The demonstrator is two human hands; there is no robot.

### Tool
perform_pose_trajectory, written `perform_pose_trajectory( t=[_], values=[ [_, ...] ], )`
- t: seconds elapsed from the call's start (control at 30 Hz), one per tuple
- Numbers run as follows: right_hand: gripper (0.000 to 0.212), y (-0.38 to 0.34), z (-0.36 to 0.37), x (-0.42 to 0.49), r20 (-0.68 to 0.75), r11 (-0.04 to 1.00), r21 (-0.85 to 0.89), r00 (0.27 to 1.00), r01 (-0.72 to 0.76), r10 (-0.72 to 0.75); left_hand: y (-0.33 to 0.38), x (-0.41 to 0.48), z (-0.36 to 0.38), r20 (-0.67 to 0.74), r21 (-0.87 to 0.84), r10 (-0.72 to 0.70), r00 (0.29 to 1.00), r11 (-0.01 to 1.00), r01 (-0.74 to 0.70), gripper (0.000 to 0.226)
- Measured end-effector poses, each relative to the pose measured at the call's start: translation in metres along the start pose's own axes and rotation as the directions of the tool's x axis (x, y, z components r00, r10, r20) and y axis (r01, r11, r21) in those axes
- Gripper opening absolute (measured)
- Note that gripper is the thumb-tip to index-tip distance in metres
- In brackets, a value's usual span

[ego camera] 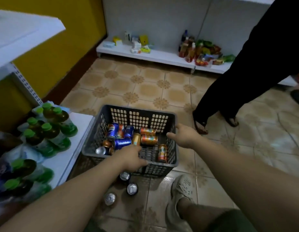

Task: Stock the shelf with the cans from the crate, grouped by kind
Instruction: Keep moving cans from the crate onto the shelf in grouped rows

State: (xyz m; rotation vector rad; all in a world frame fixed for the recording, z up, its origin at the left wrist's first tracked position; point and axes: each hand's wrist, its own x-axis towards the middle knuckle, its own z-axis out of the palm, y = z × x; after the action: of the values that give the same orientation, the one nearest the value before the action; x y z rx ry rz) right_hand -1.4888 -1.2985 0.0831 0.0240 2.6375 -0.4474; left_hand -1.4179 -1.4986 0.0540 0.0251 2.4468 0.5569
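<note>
A grey perforated plastic crate (176, 158) stands on the tiled floor. Inside it lie several cans: blue ones (122, 142) at the left, orange ones (148, 139) in the middle and right. My left hand (130, 158) reaches over the crate's near rim with loose fingers, right by a blue can and holding nothing. My right hand (184, 136) is over the crate's right rim, fingers spread. Three cans (132, 189) stand upright on the floor in front of the crate. The low white shelf (75, 144) is just left of the crate.
Green-capped bottles (45, 131) in shrink-wrap fill the left part of the low shelf. Another person in black clothing (229, 91) stands at the right, a sandalled foot close to the crate. A far shelf (162, 57) holds small goods. My own pale shoe (180, 190) is near the floor cans.
</note>
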Motion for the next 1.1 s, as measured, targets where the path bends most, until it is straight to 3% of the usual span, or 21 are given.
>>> perform_pose_trajectory(
  t=[0.13, 0.33, 0.57, 0.83, 0.93, 1.1],
  values=[
    [0.056, 0.017, 0.037, 0.058, 0.097, 0.999, -0.026, 0.995, -0.035, 0.037, -0.009, 0.075, 0.024, 0.112, -0.043, -0.023, 0.993, 0.999, 0.028, 0.069],
    [0.051, 0.043, 0.093, 0.170, 0.217, 0.998, -0.034, 0.974, -0.060, 0.065, -0.028, 0.196, 0.059, 0.228, -0.259, -0.095, 0.969, 0.953, 0.154, 0.071],
    [0.050, 0.073, 0.185, 0.280, 0.318, 0.978, -0.210, 0.946, 0.009, 0.059, -0.051, 0.307, 0.110, 0.371, -0.345, -0.079, 0.925, 0.913, 0.216, 0.062],
    [0.087, 0.110, 0.268, 0.333, 0.259, 0.888, -0.455, 0.946, -0.061, 0.198, -0.101, 0.371, 0.164, 0.531, -0.307, -0.076, 0.844, 0.911, 0.275, 0.092],
    [0.067, 0.104, 0.278, 0.332, 0.240, 0.950, -0.297, 0.955, -0.099, 0.174, -0.108, 0.373, 0.172, 0.565, -0.269, -0.095, 0.820, 0.918, 0.291, 0.090],
    [0.048, 0.099, 0.275, 0.298, 0.238, 0.975, 0.143, 0.962, -0.172, 0.135, -0.096, 0.357, 0.164, 0.508, -0.341, -0.079, 0.858, 0.896, 0.284, 0.082]
  ],
)
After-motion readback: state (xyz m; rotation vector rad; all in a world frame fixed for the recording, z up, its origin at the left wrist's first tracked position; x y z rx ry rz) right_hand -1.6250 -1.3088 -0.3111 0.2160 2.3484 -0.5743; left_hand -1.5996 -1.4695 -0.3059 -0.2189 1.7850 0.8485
